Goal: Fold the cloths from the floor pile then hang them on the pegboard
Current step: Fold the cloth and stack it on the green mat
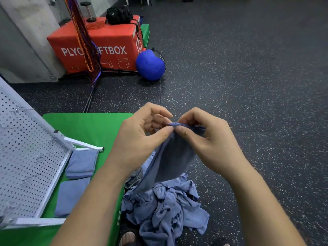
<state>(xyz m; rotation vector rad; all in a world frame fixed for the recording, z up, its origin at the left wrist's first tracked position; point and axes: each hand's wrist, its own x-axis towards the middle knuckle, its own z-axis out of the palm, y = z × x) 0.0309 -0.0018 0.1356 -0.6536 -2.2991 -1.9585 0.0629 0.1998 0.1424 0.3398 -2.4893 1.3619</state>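
Now, you have one blue cloth [170, 157] up at the centre of view. Its top hem is pinched between thumb and forefinger of your left hand [140, 137] and of your right hand [209, 139], the two pinches almost touching. It hangs limp and light, so judge it as soft, thin fabric that sags and bunches wherever it goes unsupported; better, I think, to slide the pinches apart along the hem to the two corners. Its tail drops toward the floor pile [166, 206] at six o'clock. Two folded cloths [81, 164] lie on the green mat [85, 125] at eight o'clock, just beside the pegboard [26, 157] at nine.
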